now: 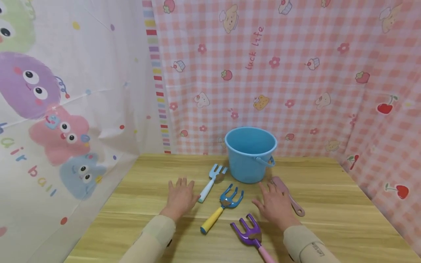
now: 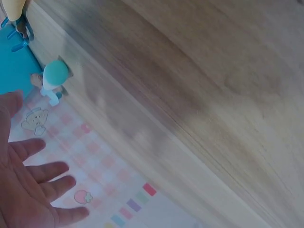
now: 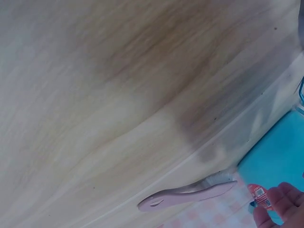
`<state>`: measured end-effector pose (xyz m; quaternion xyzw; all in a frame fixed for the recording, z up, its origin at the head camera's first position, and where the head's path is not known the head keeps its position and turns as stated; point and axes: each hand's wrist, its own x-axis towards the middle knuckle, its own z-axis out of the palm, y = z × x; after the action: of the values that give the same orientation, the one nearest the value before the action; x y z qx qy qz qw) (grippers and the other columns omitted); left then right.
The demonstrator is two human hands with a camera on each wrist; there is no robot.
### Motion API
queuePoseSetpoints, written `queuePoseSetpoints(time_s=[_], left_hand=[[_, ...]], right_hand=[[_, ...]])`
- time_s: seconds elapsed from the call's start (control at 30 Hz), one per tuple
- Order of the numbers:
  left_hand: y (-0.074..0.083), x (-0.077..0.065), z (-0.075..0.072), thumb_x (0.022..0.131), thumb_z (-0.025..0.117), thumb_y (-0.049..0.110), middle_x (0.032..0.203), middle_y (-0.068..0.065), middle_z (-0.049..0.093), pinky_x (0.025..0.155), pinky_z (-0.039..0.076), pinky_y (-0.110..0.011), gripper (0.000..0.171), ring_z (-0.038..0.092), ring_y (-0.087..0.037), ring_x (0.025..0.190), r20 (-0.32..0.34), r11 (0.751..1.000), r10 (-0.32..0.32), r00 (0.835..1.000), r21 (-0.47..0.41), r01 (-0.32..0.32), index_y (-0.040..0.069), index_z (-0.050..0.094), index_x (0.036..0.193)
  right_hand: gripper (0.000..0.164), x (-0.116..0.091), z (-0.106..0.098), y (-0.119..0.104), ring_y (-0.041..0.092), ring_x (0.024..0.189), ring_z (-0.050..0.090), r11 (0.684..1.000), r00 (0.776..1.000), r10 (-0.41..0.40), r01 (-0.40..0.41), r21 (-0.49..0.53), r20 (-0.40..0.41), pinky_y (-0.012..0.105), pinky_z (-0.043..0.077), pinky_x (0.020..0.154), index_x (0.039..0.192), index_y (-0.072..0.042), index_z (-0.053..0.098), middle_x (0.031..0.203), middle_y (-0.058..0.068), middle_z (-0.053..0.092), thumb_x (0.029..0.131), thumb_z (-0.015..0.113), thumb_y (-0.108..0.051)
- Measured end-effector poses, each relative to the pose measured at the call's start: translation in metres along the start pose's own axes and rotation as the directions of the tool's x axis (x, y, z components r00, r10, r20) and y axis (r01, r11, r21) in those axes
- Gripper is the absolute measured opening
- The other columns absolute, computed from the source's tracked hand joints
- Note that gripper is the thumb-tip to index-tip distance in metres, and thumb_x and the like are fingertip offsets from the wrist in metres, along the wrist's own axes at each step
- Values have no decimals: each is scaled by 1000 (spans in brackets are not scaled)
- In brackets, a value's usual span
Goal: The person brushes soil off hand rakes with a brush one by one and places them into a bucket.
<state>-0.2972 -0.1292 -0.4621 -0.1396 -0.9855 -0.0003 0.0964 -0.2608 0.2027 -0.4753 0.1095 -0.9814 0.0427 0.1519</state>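
My left hand [image 1: 180,199] is held out with its fingers spread and holds nothing. Just right of it lies a small light-blue hand fork [image 1: 206,190]. Fingers apart, my right hand [image 1: 277,206] is also without anything in its grasp. It partly covers a mauve brush [image 1: 298,208] in the head view; pale bristles show under the brush [image 3: 190,195] in the right wrist view. Between the hands is a blue hand fork with a yellow handle [image 1: 212,220]. Closer to me lies a purple hand fork [image 1: 250,235], its pink handle cut off by the frame's lower edge.
A light-blue bucket [image 1: 248,166] stands upright at the back of the wooden table [image 1: 131,204], its handle hanging to the right. Behind it hangs a pink checked cloth [image 1: 204,84], and a white cartoon-printed cloth [image 1: 108,109] hangs on the left.
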Motion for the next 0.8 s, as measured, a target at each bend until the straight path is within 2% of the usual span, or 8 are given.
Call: queuePoseSetpoints(time_s=[0.2, 0.3, 0.37, 0.47, 0.53, 0.7, 0.8], left_hand=[[-3, -2, -3, 94, 66, 41, 118, -19, 64, 97, 40, -61, 46, 58, -39, 113, -14, 999, 2, 1000, -37, -2, 6, 64, 124], [-4, -2, -6, 93, 67, 38, 104, -16, 67, 87, 47, -56, 40, 62, -36, 100, -11, 999, 5, 1000, -35, -6, 5, 67, 115], [-5, -2, -7, 93, 68, 37, 92, -13, 67, 79, 51, -52, 34, 64, -33, 90, -11, 999, 7, 1000, -37, -7, 6, 69, 104], [-7, -1, -8, 92, 69, 35, 76, -8, 63, 66, 52, -46, 28, 64, -28, 75, -22, 999, 13, 1000, -40, -13, 8, 66, 86], [-8, 0, -8, 92, 70, 34, 71, -6, 61, 61, 52, -44, 29, 64, -25, 70, -28, 999, 12, 1000, -51, -14, 9, 63, 79], [-8, -1, -10, 93, 68, 34, 66, -3, 56, 57, 51, -41, 31, 59, -20, 63, 15, 999, -3, 1000, -54, 4, 11, 59, 73], [-7, -3, -11, 93, 67, 33, 64, -1, 53, 55, 50, -38, 32, 54, -16, 59, 56, 999, -18, 998, -41, 20, 11, 59, 71]], right_hand=[[57, 0, -5, 6, 43, 117, 54, 1000, 1000, -7, 7, 21, 5, 61, 40, 98, 133, 1, 55, 121, 26, 59, 93, 66, -38], [52, 1, -5, 10, 45, 116, 55, 1000, 1000, -13, 13, 13, -6, 60, 42, 96, 129, 2, 58, 122, 27, 59, 93, 68, -33], [46, 1, -5, 13, 45, 116, 55, 1000, 1000, -18, 18, 11, -16, 60, 44, 93, 123, 3, 62, 123, 27, 59, 92, 70, -30], [40, -1, -5, 21, 45, 107, 60, 1000, 1000, -16, 16, -3, -27, 60, 48, 87, 113, 3, 67, 119, 26, 61, 90, 72, -29], [38, -3, -5, 28, 45, 97, 63, 1000, 999, -10, 9, -14, -31, 59, 50, 81, 107, 4, 67, 111, 26, 63, 88, 74, -28], [35, -11, -12, 49, 37, 76, 61, 999, 999, 34, -34, -5, -8, 55, 50, 68, 98, 7, 66, 85, 19, 60, 86, 75, -24], [30, -15, -14, 62, 32, 68, 57, 998, 998, 62, -62, 7, 10, 52, 49, 61, 93, 5, 65, 77, 13, 55, 86, 75, -22]])
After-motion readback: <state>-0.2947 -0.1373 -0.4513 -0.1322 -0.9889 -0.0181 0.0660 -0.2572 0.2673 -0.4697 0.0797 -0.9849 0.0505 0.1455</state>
